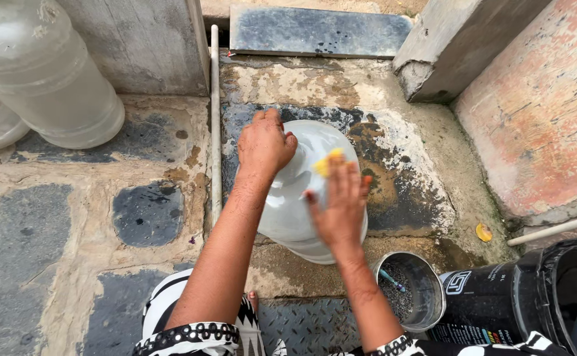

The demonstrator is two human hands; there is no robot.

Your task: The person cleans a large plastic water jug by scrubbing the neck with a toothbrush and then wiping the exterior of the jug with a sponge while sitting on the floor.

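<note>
1. Looking down from my head camera, I see a large translucent plastic water jug (pixel 302 198) standing upright in the centre of the frame, on wet, stained stone paving (pixel 71 217).
2. My left hand (pixel 264 144) sits at the upper middle of the frame, fingers curled closed around the neck of the jug, gripping it.
3. My right hand (pixel 340 204) lies just right of centre, blurred, with the palm flat and fingers extended against the jug's shoulder.
4. A small yellow sponge (pixel 328 161) shows at the fingertips of my right hand, pressed against the jug; I cannot tell how firmly the hand holds it.
5. A round grey metal pot (pixel 412 290) stands at the lower right, just beside the jug, with a blue-handled tool inside it.
6. A black plastic bucket (pixel 532 296) fills the lower right corner, touching or nearly touching the pot.
7. Two more clear plastic water jugs (pixel 44 72) lean in the upper left corner, well apart from my hands.
8. A thin white pipe (pixel 215 118) runs down the paving left of centre, from the top of the frame toward my left forearm.
9. A pink-painted wall (pixel 546 112) takes up the upper right.
10. My black-and-white patterned sleeves (pixel 196 333) edge the bottom of the frame.
</note>
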